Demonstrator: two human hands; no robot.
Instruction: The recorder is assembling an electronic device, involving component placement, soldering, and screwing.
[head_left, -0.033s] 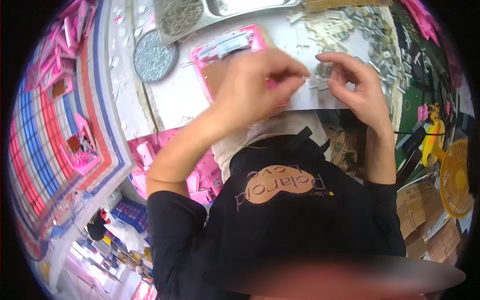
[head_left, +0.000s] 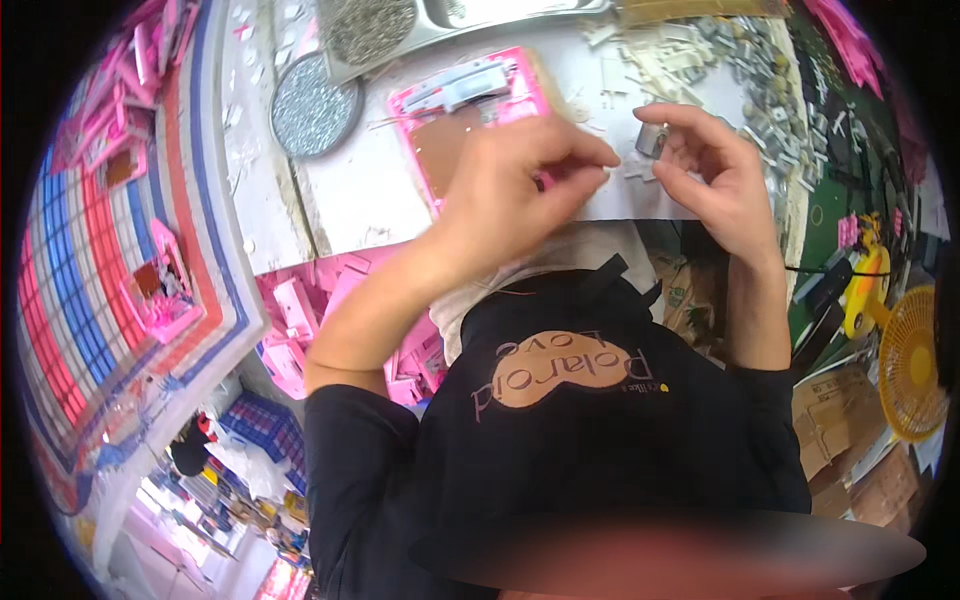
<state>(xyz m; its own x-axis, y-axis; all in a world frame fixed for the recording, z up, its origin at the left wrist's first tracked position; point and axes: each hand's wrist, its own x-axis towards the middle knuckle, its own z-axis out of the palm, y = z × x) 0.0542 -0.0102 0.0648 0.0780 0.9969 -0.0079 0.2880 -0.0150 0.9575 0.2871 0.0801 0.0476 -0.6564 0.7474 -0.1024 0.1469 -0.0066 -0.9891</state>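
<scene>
My left hand [head_left: 520, 180] is over the lower right of a pink plastic frame [head_left: 398, 105] and hides part of it. Its thumb and forefinger come together in a pinch; a tiny pale speck shows at the tips, too small to name. Inside the frame lie a brown panel [head_left: 440, 145] and a grey plastic mechanism [head_left: 460, 88]. To the right, my right hand [head_left: 720, 175] has its thumb and forefinger curved wide apart. A small silver cylinder like a motor [head_left: 650, 139] appears between these fingertips; whether they touch it I cannot tell.
A round dish of small metal parts [head_left: 317, 105] stands left of the frame. Behind is a metal tray [head_left: 430, 30] with more small parts. White and grey plastic pieces [head_left: 690, 60] pile up at the far right. A yellow fan [head_left: 910, 365] stands at right; pink cases [head_left: 165, 290] lie on striped cloth at left.
The whole view has shifted slightly. My left hand shows a little less blur and sits slightly lower against the frame; my right hand stays nearly the same.
</scene>
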